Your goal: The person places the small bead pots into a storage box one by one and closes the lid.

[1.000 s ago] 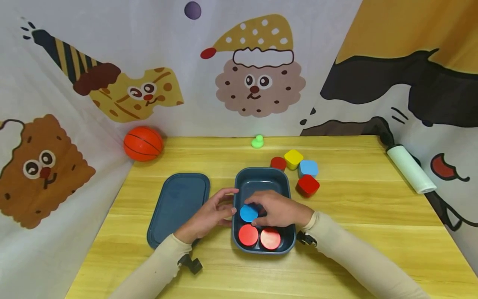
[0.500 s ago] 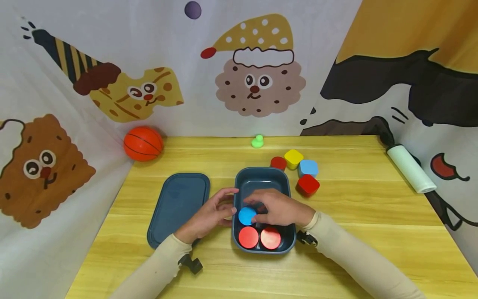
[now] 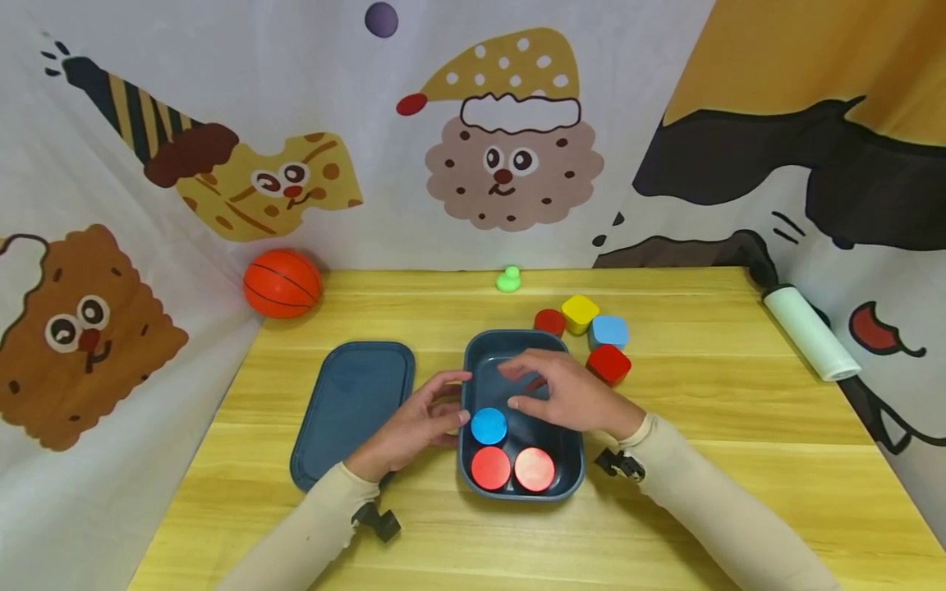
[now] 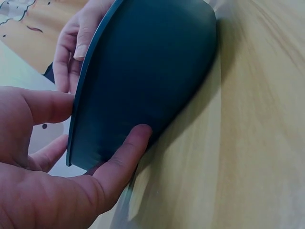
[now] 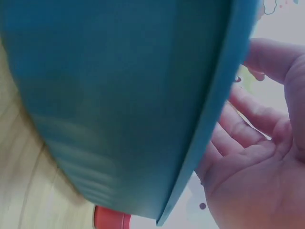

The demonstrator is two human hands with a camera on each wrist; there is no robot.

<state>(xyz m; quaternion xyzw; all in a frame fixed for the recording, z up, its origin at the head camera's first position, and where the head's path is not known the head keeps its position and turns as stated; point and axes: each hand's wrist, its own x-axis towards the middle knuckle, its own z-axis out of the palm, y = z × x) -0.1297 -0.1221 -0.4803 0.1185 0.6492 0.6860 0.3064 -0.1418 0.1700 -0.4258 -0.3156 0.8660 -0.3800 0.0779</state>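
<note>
A dark blue-grey rectangular box [image 3: 488, 377] stands on the table between my hands. Inside it, a blue round block [image 3: 489, 426] lies by the left wall, with two red round blocks [image 3: 491, 468] side by side at the near end. My left hand [image 3: 416, 427] touches the box's outer left side, fingertips at the rim and lower wall [image 4: 143, 86]. Over the box's right half hovers my right hand [image 3: 572, 394], fingers spread and loosely bent, holding nothing. The right wrist view shows the box's outer wall [image 5: 119, 95] beside that hand.
A flat dark lid [image 3: 355, 410] lies left of the box. Behind and right of it sit red [image 3: 609, 365], light blue [image 3: 608, 332] and yellow [image 3: 580, 313] blocks. An orange ball [image 3: 282, 283], a small green duck-like toy [image 3: 508, 279] and a pale roller [image 3: 811, 332] lie farther out.
My right hand has set the blue round block near the left red one, let it go, and moved up and right. The left hand has stayed at the box's side.
</note>
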